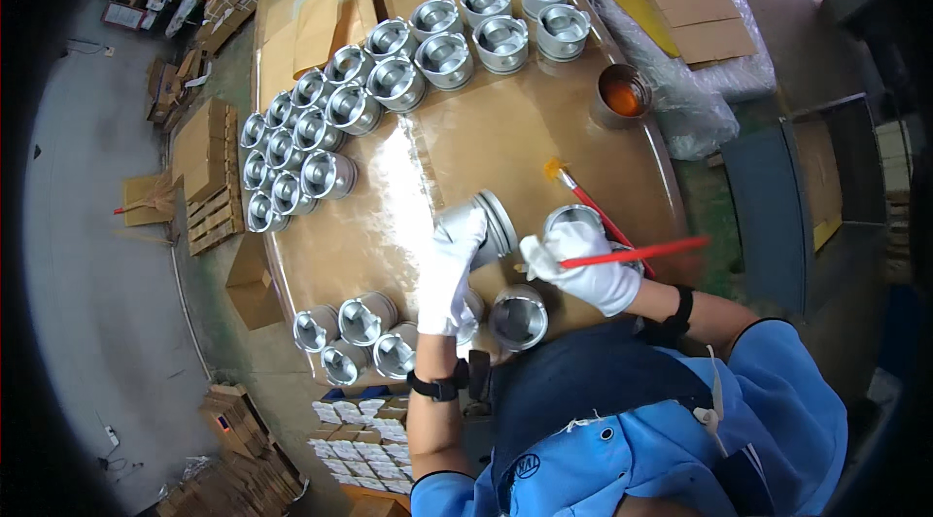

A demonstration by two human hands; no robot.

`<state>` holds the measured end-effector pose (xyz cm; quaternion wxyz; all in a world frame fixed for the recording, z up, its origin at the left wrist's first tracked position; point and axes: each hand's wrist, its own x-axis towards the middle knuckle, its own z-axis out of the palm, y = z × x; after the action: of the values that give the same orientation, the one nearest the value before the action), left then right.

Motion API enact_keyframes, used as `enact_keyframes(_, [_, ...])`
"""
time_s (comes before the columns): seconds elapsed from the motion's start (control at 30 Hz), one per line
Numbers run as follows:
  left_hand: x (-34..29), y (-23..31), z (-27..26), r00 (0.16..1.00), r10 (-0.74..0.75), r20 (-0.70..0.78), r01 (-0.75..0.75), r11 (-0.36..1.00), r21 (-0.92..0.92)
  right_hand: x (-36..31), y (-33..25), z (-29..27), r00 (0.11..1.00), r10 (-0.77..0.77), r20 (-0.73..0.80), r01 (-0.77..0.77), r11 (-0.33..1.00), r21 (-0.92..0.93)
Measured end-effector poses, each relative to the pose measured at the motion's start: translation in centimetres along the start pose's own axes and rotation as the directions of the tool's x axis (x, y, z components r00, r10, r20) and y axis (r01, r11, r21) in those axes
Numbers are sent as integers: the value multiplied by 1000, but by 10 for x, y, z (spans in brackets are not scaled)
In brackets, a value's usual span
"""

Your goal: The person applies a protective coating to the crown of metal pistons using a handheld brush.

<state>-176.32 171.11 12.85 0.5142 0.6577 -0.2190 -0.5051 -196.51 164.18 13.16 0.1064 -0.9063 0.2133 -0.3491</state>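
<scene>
My left hand (449, 269), in a white glove, is closed around a silver engine piston (499, 225) tilted on its side, its ring grooves facing right. My gloved right hand (588, 269) grips a red-handled brush (671, 250). The handle sticks out to the right, and the brush's tip points at the held piston; whether they touch I cannot tell. Just beyond the right hand, a piston (573, 216) stands partly hidden. Another piston (520, 318) sits between my forearms, close to my apron. A second red-handled brush (583, 194) with yellow bristles lies past the right hand.
Rows of pistons (394, 82) stand across the far left of the brown-covered table (486, 148). Several more pistons (366, 320) stand near left. An open tin (622, 96) of orange liquid is at the right edge. Cardboard (685, 2) on plastic wrap lies beyond it.
</scene>
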Motion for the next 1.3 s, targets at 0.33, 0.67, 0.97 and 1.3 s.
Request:
enact_keyframes(0.33, [172, 49, -79, 940, 328, -99, 77, 79, 994, 8, 52, -28, 782, 597, 177, -623, 753, 210])
enact_keyframes(0.67, [26, 23, 38, 757, 219, 615, -640, 437, 632, -6, 154, -60, 266, 948, 175, -805, 118, 581])
enact_keyframes(0.97, [-17, -31, 159, 899, 40, 437, -433, -85, 898, -30, 213, -38, 341, 939, 41, -888, 307, 342])
enact_keyframes(1.3, [-4, -18, 67, 989, -88, 123, 135, 879, -457, -13, 151, -65, 296, 928, 226, -697, 48, 715])
